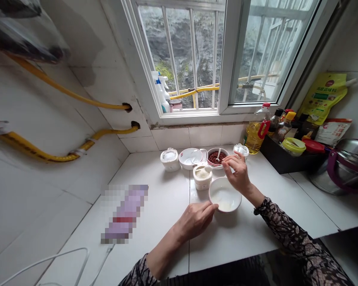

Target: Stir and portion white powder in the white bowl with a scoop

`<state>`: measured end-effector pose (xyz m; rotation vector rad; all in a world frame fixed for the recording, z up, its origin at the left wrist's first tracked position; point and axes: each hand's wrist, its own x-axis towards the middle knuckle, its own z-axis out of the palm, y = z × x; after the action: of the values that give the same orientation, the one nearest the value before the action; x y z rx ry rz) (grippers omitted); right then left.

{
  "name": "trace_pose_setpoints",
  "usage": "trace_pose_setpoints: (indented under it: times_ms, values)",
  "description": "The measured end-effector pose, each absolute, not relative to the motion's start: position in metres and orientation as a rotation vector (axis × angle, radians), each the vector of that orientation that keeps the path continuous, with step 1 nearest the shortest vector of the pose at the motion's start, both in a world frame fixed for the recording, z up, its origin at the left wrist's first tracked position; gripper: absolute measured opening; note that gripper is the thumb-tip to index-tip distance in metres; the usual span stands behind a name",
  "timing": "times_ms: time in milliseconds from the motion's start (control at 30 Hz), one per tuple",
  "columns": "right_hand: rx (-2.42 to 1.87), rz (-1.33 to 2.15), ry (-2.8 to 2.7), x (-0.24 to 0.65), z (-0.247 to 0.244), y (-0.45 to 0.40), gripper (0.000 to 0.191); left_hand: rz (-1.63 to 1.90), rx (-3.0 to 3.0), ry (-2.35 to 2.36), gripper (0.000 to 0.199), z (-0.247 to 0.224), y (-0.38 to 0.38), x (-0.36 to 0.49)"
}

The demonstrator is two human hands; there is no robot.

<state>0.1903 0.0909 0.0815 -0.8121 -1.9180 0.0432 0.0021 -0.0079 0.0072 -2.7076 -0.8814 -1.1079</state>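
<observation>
My left hand [197,218] pinches the near-left rim of a white bowl [226,186] with a pink edge; a little pale substance lies in its bottom. Above that bowl, my right hand [238,171] grips a white spoon [209,169], its head over an open cream jar [203,184] of white powder or grains. Behind the jar stands a bowl [209,159] of small dark-red beans [213,156] with another white spoon [218,153] in it. Beside it is a white bowl [188,163]. Lidded white jars [169,159] flank the row.
A purple, pixelated object [127,216] lies left on the white counter [161,206], a white cable [103,264] running from it. At right stand an oil bottle [254,137], a black box [276,157] of condiments and a steel pot [325,174]. Yellow hoses [62,157] cross the left wall.
</observation>
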Motion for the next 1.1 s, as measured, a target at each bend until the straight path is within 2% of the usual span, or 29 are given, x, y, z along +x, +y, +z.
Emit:
trace_pose_setpoints:
  times_ms: [200,467,800,1100]
  values:
    - [-0.829,0.445,-1.992,0.223,0.075,0.097,0.042,-1.131,-2.728,-0.87,0.021,0.006,-0.007,0.001]
    - [-0.719,0.153,-2.404,0.211,0.053,0.085,0.035,-1.108,-2.736,-0.904,0.021,0.004,-0.009,-0.001]
    - [-0.912,0.542,-2.168,0.209,0.046,0.085,0.044,-1.101,-2.725,-0.915,0.022,0.0,-0.009,-0.002]
    - [-1.022,0.599,-1.976,0.213,0.05,0.089,0.05,-1.107,-2.728,-0.899,0.022,0.004,-0.008,-0.001]
